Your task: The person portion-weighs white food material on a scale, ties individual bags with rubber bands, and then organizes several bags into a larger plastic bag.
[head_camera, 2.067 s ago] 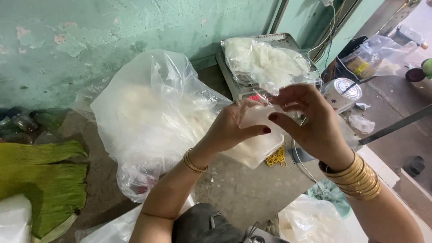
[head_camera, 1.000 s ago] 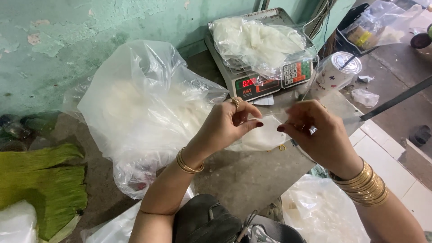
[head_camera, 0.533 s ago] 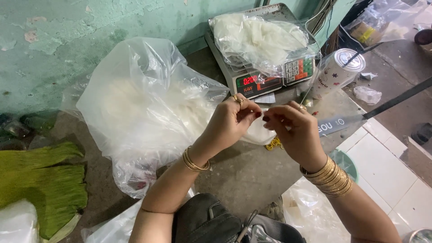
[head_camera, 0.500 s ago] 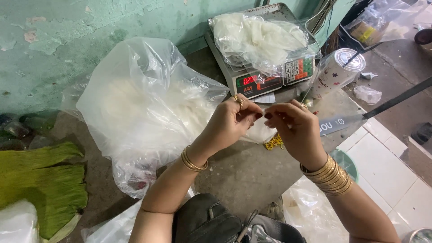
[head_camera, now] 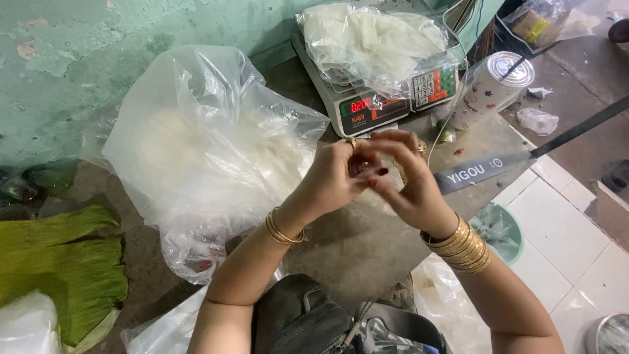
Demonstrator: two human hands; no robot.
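Observation:
My left hand (head_camera: 334, 180) and my right hand (head_camera: 413, 190) meet above the grey floor, fingertips pinched together. Between them they grip a small clear plastic bag (head_camera: 385, 200) of white material, which the fingers mostly hide. Both wrists carry gold bangles. Just left of my hands lies a large clear plastic bag (head_camera: 203, 151) full of white strands, its mouth open. Beyond my hands stands a digital scale (head_camera: 367, 110) with a red lit display. A filled clear bag of white strands (head_camera: 377, 42) rests on top of the scale.
A white can with a metal lid (head_camera: 491, 88) stands right of the scale. A long blade (head_camera: 485, 170) lies beside my right hand. Green folded leaves (head_camera: 59, 269) are at the left. A dark bag (head_camera: 301, 321) sits by my lap. White tiles (head_camera: 563, 229) and a green basin (head_camera: 501, 229) are at the right.
My hands have drawn together from holding the small bag spread apart. The bag is now bunched between my fingertips. The view has tilted slightly.

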